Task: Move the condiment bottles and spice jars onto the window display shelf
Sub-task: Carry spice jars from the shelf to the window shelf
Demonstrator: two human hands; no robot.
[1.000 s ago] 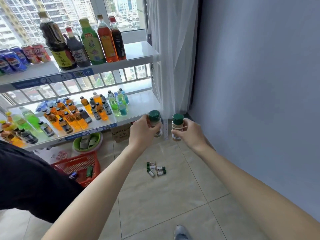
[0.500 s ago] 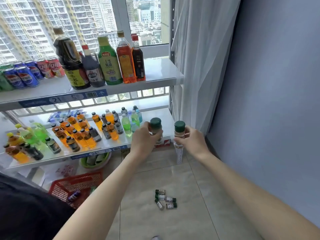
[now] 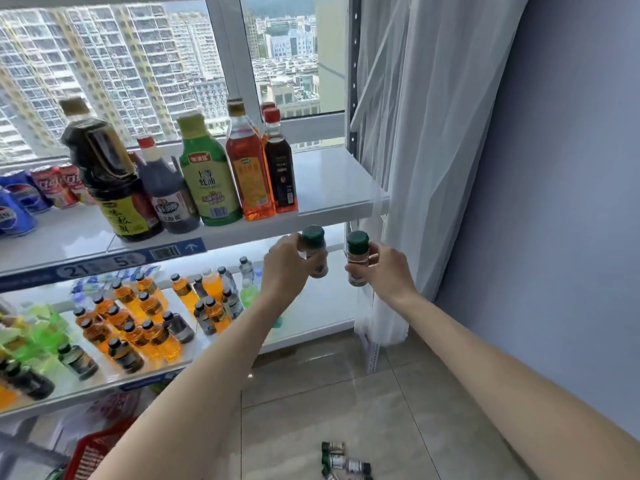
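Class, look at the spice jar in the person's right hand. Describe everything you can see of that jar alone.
The spice jar in the right hand is a small, clear cylinder with a dark green screw cap and brownish contents; its label is too blurred to read. It looks like glass or clear plastic. It stands upright in mid-air, just below the front edge of the upper shelf, beside the white curtain. Only the right hand touches it, gripping its body from the right. It is apart from the other jar.
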